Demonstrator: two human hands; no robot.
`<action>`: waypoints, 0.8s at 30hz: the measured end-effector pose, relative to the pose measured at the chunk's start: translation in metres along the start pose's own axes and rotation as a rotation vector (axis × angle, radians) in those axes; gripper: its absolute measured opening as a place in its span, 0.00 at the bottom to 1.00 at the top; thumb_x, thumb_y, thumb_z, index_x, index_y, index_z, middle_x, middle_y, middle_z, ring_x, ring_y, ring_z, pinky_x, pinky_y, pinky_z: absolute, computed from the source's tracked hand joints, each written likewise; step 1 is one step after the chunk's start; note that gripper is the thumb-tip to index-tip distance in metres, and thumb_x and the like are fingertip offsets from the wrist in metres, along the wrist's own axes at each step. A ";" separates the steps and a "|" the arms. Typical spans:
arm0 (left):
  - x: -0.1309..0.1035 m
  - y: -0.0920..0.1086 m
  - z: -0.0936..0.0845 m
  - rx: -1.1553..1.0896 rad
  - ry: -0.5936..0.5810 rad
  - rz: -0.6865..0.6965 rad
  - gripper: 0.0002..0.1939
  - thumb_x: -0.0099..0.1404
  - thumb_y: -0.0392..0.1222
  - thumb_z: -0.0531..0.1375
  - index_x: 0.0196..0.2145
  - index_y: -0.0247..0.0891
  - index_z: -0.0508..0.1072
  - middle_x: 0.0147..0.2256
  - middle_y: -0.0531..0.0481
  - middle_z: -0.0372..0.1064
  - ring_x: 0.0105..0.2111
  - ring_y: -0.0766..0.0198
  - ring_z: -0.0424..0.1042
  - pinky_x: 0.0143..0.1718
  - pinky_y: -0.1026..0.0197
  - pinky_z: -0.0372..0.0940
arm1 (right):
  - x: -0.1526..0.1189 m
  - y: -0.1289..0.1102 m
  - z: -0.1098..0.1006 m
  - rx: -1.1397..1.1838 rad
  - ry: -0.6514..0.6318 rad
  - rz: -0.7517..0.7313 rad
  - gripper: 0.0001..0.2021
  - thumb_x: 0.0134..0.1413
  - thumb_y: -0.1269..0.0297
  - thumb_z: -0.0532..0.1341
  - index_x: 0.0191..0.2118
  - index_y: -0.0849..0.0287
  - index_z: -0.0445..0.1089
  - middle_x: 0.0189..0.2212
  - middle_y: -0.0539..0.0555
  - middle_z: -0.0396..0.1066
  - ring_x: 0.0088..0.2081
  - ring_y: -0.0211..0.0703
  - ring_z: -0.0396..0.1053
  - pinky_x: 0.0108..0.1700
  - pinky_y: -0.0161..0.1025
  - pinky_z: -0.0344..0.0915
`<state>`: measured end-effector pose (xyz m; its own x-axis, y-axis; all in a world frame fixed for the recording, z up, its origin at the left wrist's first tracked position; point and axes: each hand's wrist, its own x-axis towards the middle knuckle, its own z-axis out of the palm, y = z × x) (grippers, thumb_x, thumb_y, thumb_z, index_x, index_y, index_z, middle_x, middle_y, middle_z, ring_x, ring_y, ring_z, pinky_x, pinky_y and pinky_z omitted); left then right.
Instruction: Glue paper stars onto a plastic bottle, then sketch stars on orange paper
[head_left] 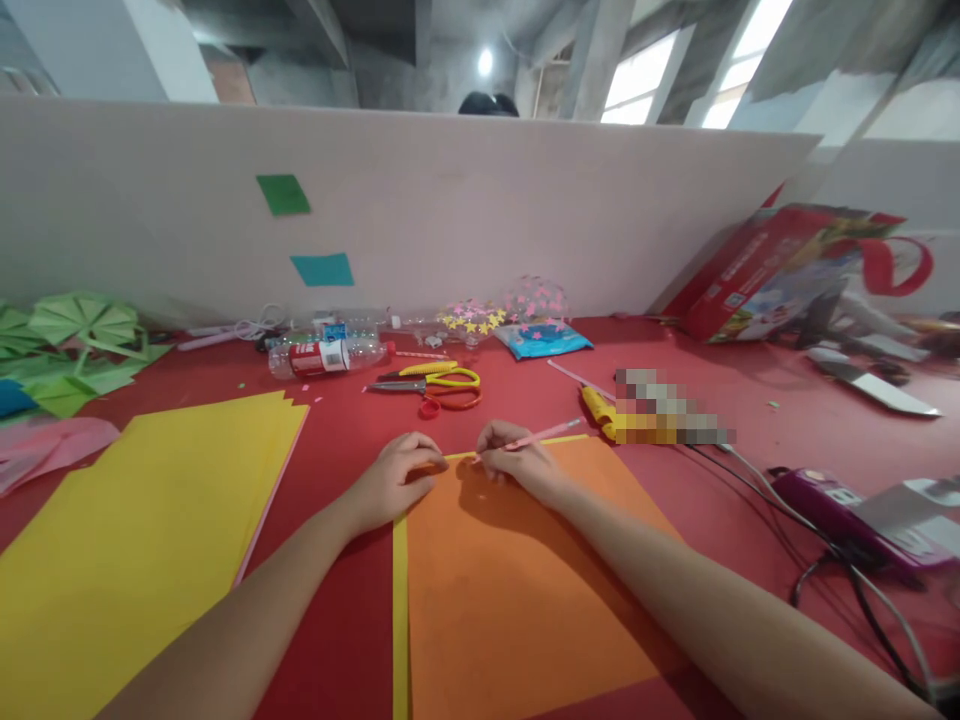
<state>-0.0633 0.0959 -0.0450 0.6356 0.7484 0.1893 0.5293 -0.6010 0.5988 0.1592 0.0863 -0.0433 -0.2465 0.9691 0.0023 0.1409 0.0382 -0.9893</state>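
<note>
An orange sheet of paper point(525, 590) lies in front of me, with a yellow sheet point(400, 620) showing beneath its left and top edges. My left hand point(401, 478) rests at the sheets' upper left corner, fingers stretched out and bent a little, holding nothing. A pink pencil point(551, 434) is gripped in my right hand point(521, 462), its tip down at the top edge of the orange paper. Beyond the hands lie scissors with yellow and red handles point(450, 380) and a yellow-handled cutter point(427, 370).
Yellow sheets point(142, 500) are stacked at left, near green folded paper point(82, 320). A plastic bottle point(322, 357), a blue packet point(547, 340) and a yellow glue gun point(600, 412) lie behind. Cables and a purple power strip point(847, 520) are at right; a white partition point(450, 200) stands behind.
</note>
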 end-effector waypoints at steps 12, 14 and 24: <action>0.000 -0.003 0.003 0.018 -0.017 -0.040 0.20 0.63 0.32 0.51 0.50 0.44 0.73 0.55 0.44 0.61 0.58 0.52 0.58 0.60 0.45 0.54 | -0.009 -0.008 0.002 -0.005 -0.052 0.025 0.02 0.42 0.68 0.58 0.28 0.58 0.65 0.20 0.46 0.67 0.20 0.32 0.61 0.22 0.30 0.54; 0.000 -0.003 0.003 0.026 -0.026 -0.051 0.21 0.63 0.32 0.52 0.50 0.46 0.73 0.56 0.45 0.61 0.59 0.53 0.58 0.60 0.45 0.54 | -0.010 -0.009 0.002 -0.009 -0.061 0.025 0.03 0.42 0.68 0.59 0.28 0.58 0.67 0.21 0.46 0.68 0.22 0.33 0.63 0.24 0.30 0.56; 0.000 0.000 0.002 0.026 -0.009 -0.075 0.16 0.64 0.36 0.53 0.48 0.41 0.72 0.55 0.44 0.62 0.58 0.53 0.59 0.60 0.47 0.55 | -0.009 -0.002 0.003 -0.073 0.017 0.009 0.01 0.37 0.69 0.57 0.23 0.58 0.64 0.16 0.43 0.61 0.19 0.32 0.55 0.21 0.30 0.49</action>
<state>-0.0627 0.0954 -0.0464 0.5987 0.7892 0.1371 0.5903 -0.5504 0.5904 0.1585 0.0768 -0.0421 -0.2283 0.9736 -0.0031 0.2128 0.0468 -0.9760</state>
